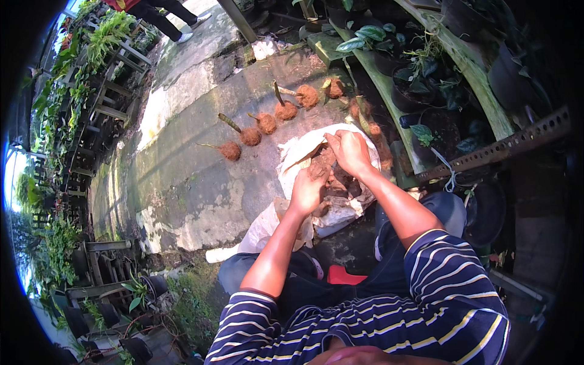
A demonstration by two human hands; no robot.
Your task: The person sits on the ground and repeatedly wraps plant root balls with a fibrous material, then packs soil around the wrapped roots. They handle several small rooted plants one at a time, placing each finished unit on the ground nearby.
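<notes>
A white sack point(295, 157) with its mouth rolled open stands on the paving between my legs, holding brown, soil-like material point(336, 186). Both hands are in over its opening. My left hand point(311, 186), soiled at the fingers, is bent over the near left side of the brown material. Farther forward, my right hand point(349, 152) reaches over the sack's far right side, thumb towards the left. The fingertips of both are partly hidden, so whether they grip anything is unclear. Beyond the sack, balls wrapped in brown fibre point(250, 136) lie in a row, several with a leaf or stem sticking out.
Mossy concrete paving point(196, 182) stretches left. Potted plants point(413, 91) and a perforated metal bar point(497, 148) border the right side. Plant racks point(112, 100) line the left. A person's legs point(169, 18) show at the top. Something red point(344, 276) is between my legs.
</notes>
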